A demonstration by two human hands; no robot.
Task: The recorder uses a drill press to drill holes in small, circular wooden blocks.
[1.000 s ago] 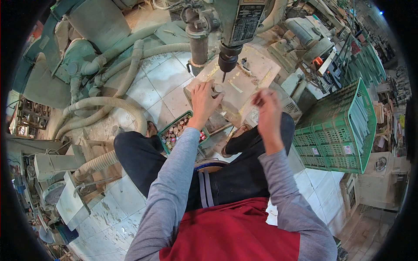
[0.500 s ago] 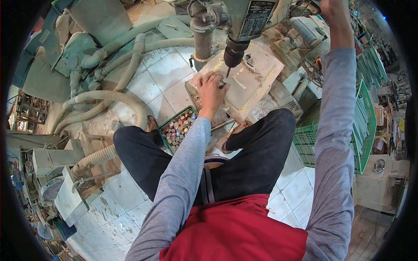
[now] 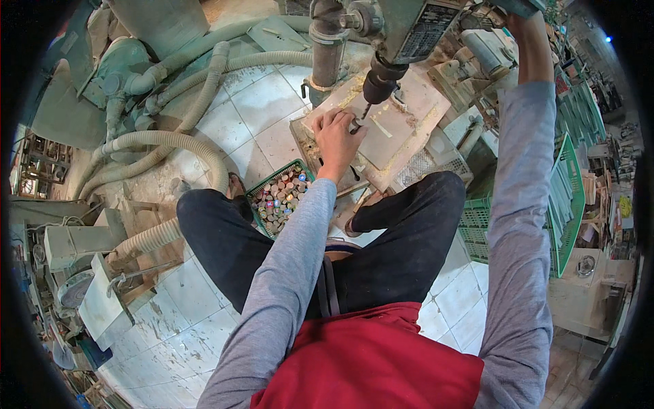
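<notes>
My left hand (image 3: pixel 337 140) rests on the wooden work board (image 3: pixel 402 136). Thumb and fingers pinch a small dark piece (image 3: pixel 354 127), mostly hidden by the fingers. Right beside it is the tip of the drill bit (image 3: pixel 366 111), which hangs from the dark chuck (image 3: pixel 383 80) of a drill press (image 3: pixel 415 31). My right hand (image 3: pixel 530 34) is raised at the upper right, by a grey-green machine part (image 3: pixel 521 7) that covers its fingers. Below my left hand, a green plastic basket (image 3: pixel 257 219) holds many small round pieces (image 3: pixel 278 198), some with coloured tops.
Ribbed hoses (image 3: pixel 204 153) loop across the tiled floor (image 3: pixel 170 334) on the left. At the right, green crates (image 3: pixel 569 238) hold flat strips. The press column (image 3: pixel 328 54) rises behind the board. My knees flank the basket, and a grinding wheel (image 3: pixel 76 290) stands at the far left.
The drill press and board appear slightly further right and higher as the view shifts. My left hand stays at the bit, pinching the piece. My right hand now appears a little lower.
</notes>
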